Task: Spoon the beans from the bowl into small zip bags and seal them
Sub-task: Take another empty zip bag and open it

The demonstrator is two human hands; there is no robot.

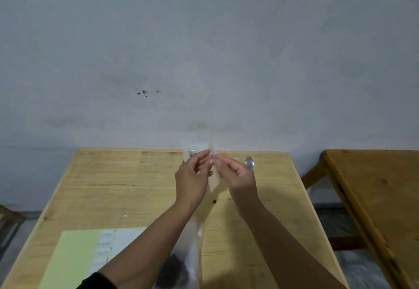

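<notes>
Both hands are raised above the wooden table (pixel 127 189) and hold a small clear zip bag (pixel 215 181) between them. My left hand (pixel 192 176) pinches the bag's top edge with thumb and fingertips. My right hand (pixel 238 174) pinches the same edge from the right. It also grips a metal spoon (pixel 249 163), whose bowl sticks up behind the fingers. Dark beans (pixel 174 269) lie in a pale container (pixel 195 241) at the bottom edge, between my forearms and partly hidden by them. One loose bean (pixel 214 201) lies on the table under the bag.
A light green sheet (pixel 74 259) with small white labels or bags (pixel 104 249) lies at the table's near left. A second wooden table (pixel 374 198) stands to the right across a gap. A grey wall (pixel 204 62) rises just behind the table.
</notes>
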